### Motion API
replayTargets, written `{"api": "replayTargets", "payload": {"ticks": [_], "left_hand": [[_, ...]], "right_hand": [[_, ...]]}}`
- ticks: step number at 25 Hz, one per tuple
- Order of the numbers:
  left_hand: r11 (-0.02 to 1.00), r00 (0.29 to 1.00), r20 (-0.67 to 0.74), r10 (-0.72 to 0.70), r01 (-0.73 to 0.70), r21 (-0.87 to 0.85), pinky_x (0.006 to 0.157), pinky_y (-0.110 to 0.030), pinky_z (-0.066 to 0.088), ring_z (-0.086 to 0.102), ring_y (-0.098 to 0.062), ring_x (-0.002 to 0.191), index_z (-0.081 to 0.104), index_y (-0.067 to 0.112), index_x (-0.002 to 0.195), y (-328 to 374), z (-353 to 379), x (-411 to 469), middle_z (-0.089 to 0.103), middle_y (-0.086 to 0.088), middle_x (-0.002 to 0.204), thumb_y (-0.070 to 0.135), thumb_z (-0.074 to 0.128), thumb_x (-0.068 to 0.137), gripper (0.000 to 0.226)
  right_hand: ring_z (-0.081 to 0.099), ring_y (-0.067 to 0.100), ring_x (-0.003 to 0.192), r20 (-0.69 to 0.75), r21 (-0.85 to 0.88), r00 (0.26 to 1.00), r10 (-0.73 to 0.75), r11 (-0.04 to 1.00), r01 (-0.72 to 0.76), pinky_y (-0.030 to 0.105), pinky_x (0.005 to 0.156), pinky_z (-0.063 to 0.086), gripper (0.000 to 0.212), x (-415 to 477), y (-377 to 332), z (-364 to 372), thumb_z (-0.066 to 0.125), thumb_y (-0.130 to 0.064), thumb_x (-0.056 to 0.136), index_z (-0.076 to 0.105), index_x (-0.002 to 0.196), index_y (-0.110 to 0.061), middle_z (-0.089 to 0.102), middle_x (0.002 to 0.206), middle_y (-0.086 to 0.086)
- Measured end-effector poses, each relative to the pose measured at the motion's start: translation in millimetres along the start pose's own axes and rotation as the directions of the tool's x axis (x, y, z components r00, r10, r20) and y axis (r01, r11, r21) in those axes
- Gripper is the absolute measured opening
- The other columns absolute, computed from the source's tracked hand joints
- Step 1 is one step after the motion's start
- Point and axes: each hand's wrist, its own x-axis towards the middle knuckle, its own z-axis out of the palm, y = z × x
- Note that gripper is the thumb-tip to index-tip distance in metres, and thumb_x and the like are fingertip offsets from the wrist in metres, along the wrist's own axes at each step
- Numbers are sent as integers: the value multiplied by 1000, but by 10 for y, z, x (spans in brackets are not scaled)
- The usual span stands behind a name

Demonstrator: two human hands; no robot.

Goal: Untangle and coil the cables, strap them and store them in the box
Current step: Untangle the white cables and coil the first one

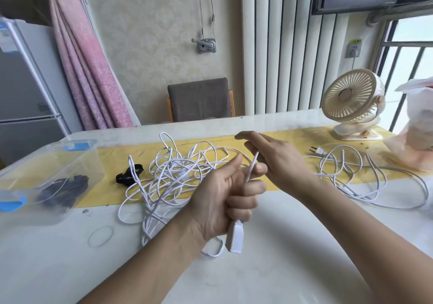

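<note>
The white cable (252,164) is sheathed in smooth plastic with a faint sheen, and its connector block (234,239) is moulded in matt white plastic. The storage box (58,160) is made of clear, glossy plastic, with latches (79,144) in opaque blue plastic. The black straps (127,176) are seen as matt, cloth-like bands. The tabletop (293,256) is finished in a smooth, glossy white, with a matt-looking yellow runner (112,153) across it. The desk fan (351,97) is cased in cream plastic. The curtain (93,74) is woven pink cloth; the chair back (199,99) is covered in grey fabric. The bag (419,120) is of thin, crinkled plastic film.
</note>
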Motion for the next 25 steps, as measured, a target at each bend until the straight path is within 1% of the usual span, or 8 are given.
{"api": "replayTargets", "payload": {"ticks": [4, 6, 8, 11, 14, 18, 21, 25], "left_hand": [[999, 997, 68, 27, -29, 24, 35, -11, 28, 27, -3, 39, 65, 17, 82, -102, 64, 15, 30, 8, 53, 24, 45, 94, 24], [990, 981, 143, 129, -119, -72, 47, -13, 41, 47, -7, 54, 65, 7, 91, 12, 60, -16, 51, 1, 66, 6, 51, 91, 14], [963, 956, 187, 226, -190, -192, 53, -19, 36, 44, -12, 60, 62, 1, 98, 187, 19, -77, 57, -8, 78, -3, 48, 90, 16], [918, 939, 129, 320, -273, -288, 46, -24, 23, 29, -12, 53, 59, 2, 110, 452, -140, -186, 55, -9, 77, 4, 42, 95, 23], [848, 899, 6, 438, -411, -334, 40, -24, 23, 25, -10, 48, 61, 5, 112, 628, -269, -278, 51, -5, 72, 22, 35, 101, 33], [710, 673, -373, 639, -702, -51, 31, -19, 23, 25, -5, 37, 61, 14, 99, 673, -320, -274, 46, 8, 65, 19, 34, 101, 27], [689, 609, -443, 658, -724, 28, 30, -20, 23, 26, -5, 34, 59, 18, 95, 673, -342, -259, 47, 10, 61, 19, 34, 101, 25], [697, 548, -466, 695, -672, 250, 29, -15, 16, 22, -3, 32, 59, 20, 97, 663, -303, -252, 45, 10, 61, 27, 30, 103, 30]], "right_hand": [[51, 14, 64, 39, -35, 998, 57, 998, -56, 32, 53, 42, 49, -26, 18, 13, 25, -44, 84, 49, 120, -21, 55, 80, -18], [49, 21, 62, 57, -82, 996, 64, 995, -59, 32, 52, 37, 51, -22, 68, 30, 22, -45, 87, 49, 121, -18, 50, 76, -15], [52, 30, 65, 116, -147, 990, 82, 987, -65, 33, 53, 33, 39, -41, 145, 110, 29, -39, 96, 46, 123, -16, 50, 74, -6], [58, 32, 82, 209, -163, 957, 200, 972, -168, 36, 59, 42, 36, -73, 222, 220, 45, -24, 97, 38, 132, -21, 58, 95, 0], [61, 29, 81, 176, -103, 972, 154, 985, -138, 39, 62, 49, 41, -67, 181, 231, 52, -22, 94, 40, 134, -27, 49, 96, -8], [59, 30, 66, 148, -75, 989, -1, 997, 12, 27, 51, 39, 29, -49, 60, 242, 48, -30, 93, 62, 118, -27, 57, 83, -2], [57, 30, 61, 213, -91, 972, -97, 989, 119, 26, 49, 32, 32, -63, -54, 294, 44, -35, 91, 68, 111, -26, 57, 73, 0], [57, 29, 62, 267, -103, 951, -157, 976, 190, 31, 45, 39, 29, -66, -143, 267, 47, -34, 91, 69, 108, -25, 57, 70, 1]]}}
